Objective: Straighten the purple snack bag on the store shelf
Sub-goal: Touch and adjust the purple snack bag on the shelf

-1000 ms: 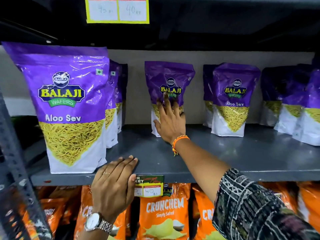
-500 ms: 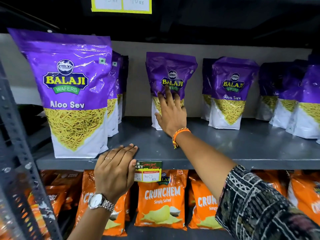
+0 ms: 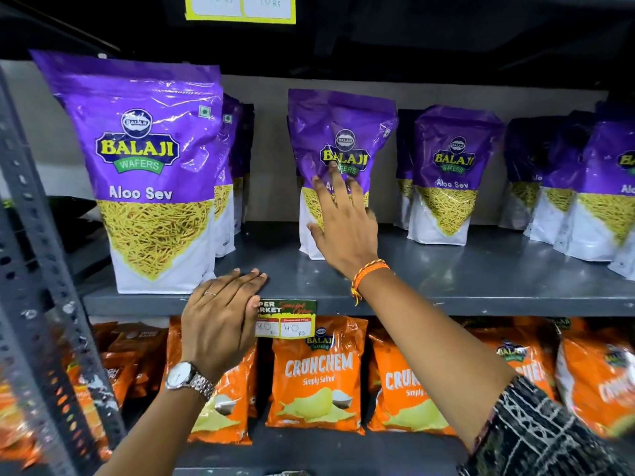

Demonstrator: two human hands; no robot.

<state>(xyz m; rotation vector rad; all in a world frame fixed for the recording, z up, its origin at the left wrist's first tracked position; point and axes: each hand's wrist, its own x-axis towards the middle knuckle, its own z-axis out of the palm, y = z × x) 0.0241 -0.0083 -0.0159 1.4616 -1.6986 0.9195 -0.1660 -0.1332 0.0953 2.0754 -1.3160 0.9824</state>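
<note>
Right hand (image 3: 345,231) flat on one purple bag (image 3: 340,132); left hand (image 3: 220,321) on shelf (image 3: 481,283).

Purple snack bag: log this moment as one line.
stage: straightening | right hand: open, fingers flat on purple snack bag | bag: upright, mid-shelf | left hand: open, resting on shelf edge

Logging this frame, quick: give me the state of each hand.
Left hand: open, flat on the front edge of the shelf, holding nothing.
Right hand: open, fingers spread against the front of the purple snack bag, not gripping it.
</note>
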